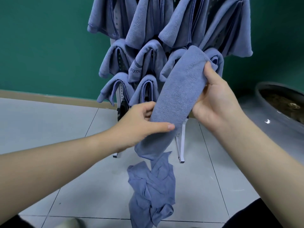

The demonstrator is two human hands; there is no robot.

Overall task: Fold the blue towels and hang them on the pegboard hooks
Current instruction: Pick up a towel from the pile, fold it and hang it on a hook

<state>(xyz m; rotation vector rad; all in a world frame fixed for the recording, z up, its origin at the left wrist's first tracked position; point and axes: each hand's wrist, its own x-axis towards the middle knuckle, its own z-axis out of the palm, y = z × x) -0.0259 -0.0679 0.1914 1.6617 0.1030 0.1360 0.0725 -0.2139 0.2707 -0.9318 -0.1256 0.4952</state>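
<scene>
Folded blue towel point(178, 97) held slantwise between both hands — right hand point(213, 97) grips its upper end, left hand point(143, 124) pinches the lower part, thumb on top. Behind it, pegboard point(117, 30) full of hung towels point(144, 22); crumpled towel point(151, 190) on floor point(49, 122) below.

Both hands raised, left point(141, 122), right point(213, 102), fingers curled
</scene>
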